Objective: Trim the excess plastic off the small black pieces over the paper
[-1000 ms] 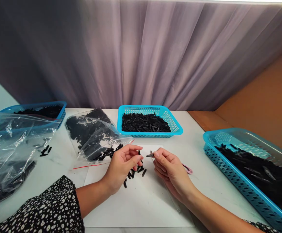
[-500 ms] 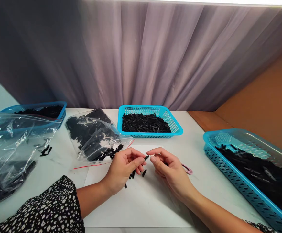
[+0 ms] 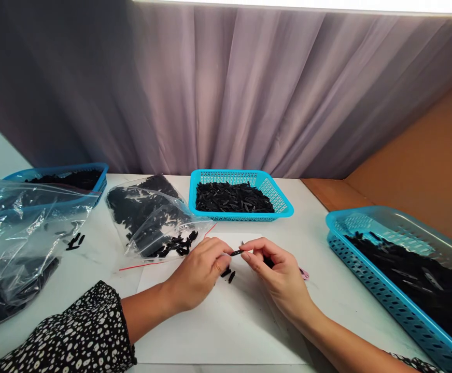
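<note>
My left hand (image 3: pixel 200 272) and my right hand (image 3: pixel 278 274) meet over a white sheet (image 3: pixel 226 331) in the middle of the table. Both pinch a small black plastic piece (image 3: pixel 235 253) between their fingertips, the left hand at its left end and the right hand at its right end. A few loose black pieces (image 3: pixel 228 273) lie on the sheet just under the hands. A pink tool (image 3: pixel 304 273) lies behind my right hand, mostly hidden.
A blue basket (image 3: pixel 274 194) of black pieces stands behind the hands, a larger one (image 3: pixel 369 282) at the right, another (image 3: pixel 94 171) at the far left. Clear bags of black pieces lie at left (image 3: pixel 16 243) and centre-left (image 3: pixel 148 217). Grey curtain behind.
My left hand turned palm down and closed on the black piece. The hands came together, so both now pinch the same piece.
</note>
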A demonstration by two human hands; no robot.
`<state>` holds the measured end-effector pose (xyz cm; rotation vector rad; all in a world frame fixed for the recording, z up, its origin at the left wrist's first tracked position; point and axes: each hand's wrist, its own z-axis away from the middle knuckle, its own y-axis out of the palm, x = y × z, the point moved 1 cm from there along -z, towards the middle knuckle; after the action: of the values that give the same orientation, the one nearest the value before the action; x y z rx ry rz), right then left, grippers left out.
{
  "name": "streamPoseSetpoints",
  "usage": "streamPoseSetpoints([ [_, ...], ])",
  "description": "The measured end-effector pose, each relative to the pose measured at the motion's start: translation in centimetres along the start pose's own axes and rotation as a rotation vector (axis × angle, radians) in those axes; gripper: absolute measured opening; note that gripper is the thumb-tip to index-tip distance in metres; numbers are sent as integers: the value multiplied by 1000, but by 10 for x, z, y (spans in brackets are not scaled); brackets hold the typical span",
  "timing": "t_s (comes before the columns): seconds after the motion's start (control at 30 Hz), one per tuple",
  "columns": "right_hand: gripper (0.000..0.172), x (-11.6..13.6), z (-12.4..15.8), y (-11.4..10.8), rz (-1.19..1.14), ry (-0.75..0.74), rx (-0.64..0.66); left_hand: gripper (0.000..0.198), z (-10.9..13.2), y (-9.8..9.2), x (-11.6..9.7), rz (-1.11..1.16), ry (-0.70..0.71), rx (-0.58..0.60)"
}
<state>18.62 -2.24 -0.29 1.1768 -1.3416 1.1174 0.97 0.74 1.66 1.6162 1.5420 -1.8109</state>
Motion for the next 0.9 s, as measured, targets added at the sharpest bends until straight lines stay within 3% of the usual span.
streamPoseSetpoints([
  [0.07, 24, -1, 0, -1, -47, 17, -5, 20, 2, 3, 4, -141, 103, 113],
  [0.17, 26, -3, -1, -1, -147, 65, 8, 32, 6, 9, 14, -288, 195, 214],
  [0.47, 25, -5, -1, 0, -312, 122, 52, 16, 6, 14, 22, -357, 344, 180],
  [0.63, 27, -4, 0, 2, -334, 121, 75, 25, 5, 11, 18, -342, 314, 144],
  [0.73, 30, -3, 0, 4, -397, 157, 118, 23, 5, 9, 12, -242, 276, 63],
  [0.8, 32, -3, 0, 5, -429, 189, 149, 20, 4, 7, 7, -74, 187, -17],
  [0.9, 34, -3, -1, 6, -443, 213, 163, 10, 2, 6, 3, 235, -75, -122],
])
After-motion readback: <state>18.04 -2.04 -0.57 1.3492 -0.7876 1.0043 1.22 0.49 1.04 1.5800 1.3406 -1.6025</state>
